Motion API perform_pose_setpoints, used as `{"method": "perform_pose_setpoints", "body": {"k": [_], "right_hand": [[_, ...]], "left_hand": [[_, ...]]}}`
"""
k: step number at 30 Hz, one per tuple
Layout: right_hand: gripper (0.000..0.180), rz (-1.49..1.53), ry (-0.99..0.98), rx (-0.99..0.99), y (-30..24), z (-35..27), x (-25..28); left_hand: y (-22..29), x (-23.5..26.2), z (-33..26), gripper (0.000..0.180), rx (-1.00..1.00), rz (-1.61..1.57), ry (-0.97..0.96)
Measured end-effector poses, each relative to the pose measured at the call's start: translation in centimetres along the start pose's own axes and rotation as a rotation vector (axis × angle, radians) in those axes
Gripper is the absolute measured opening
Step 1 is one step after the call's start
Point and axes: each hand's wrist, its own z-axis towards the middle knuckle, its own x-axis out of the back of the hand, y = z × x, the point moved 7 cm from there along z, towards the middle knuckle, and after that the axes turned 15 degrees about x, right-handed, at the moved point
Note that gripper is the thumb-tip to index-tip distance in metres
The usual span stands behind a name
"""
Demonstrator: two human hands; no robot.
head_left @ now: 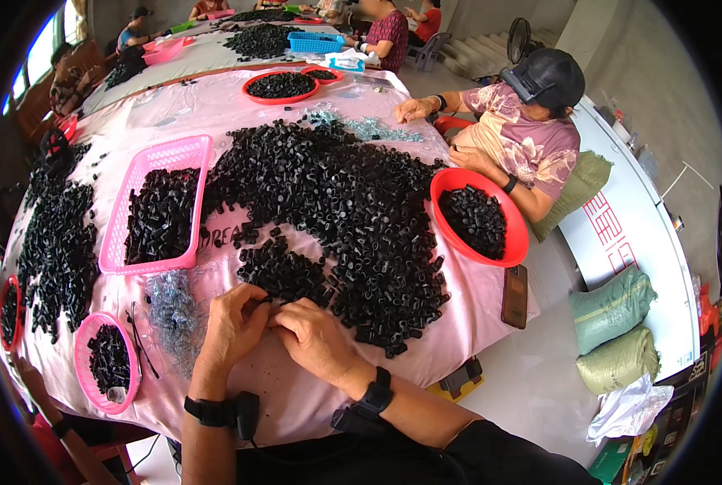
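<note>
My left hand (235,325) and my right hand (311,333) meet at the near edge of a heap, both with fingers closed in a pinch. A small black plastic part (256,306) shows at the left fingertips, partly hidden by the fingers. What the right fingers pinch is covered. Just beyond them lies a large heap of short black tube-like plastic parts (328,194), with a smaller clump (284,271) nearest my hands. Left of my left hand is a pile of thin, clear bluish-grey bits (175,311). Dark straps are on both my wrists.
A pink basket (203,174) and pink bowl (137,368) hold black parts, with tweezers-like tools (140,343) between bowl and pile. At right are a red bowl (506,257), a phone (515,297) and a seated co-worker (530,121). Others sit along the tables; sacks (615,307) lie right.
</note>
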Motion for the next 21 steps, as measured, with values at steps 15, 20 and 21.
{"method": "perform_pose_setpoints", "body": {"k": [15, 20, 21], "right_hand": [[0.014, -0.028, 0.021, 0.022, -0.18, -0.04, 0.24], [0.020, 0.124, 0.137, -0.107, 0.59, -0.31, 0.64], [0.020, 0.124, 0.136, -0.107, 0.58, -0.31, 0.57]], "left_hand": [[0.14, 0.13, -0.04, 0.017, 0.020, -0.007, 0.022], [0.03, 0.20, -0.07, 0.019, 0.039, -0.063, 0.009], [0.07, 0.23, -0.08, 0.019, 0.039, -0.063, 0.010]]}}
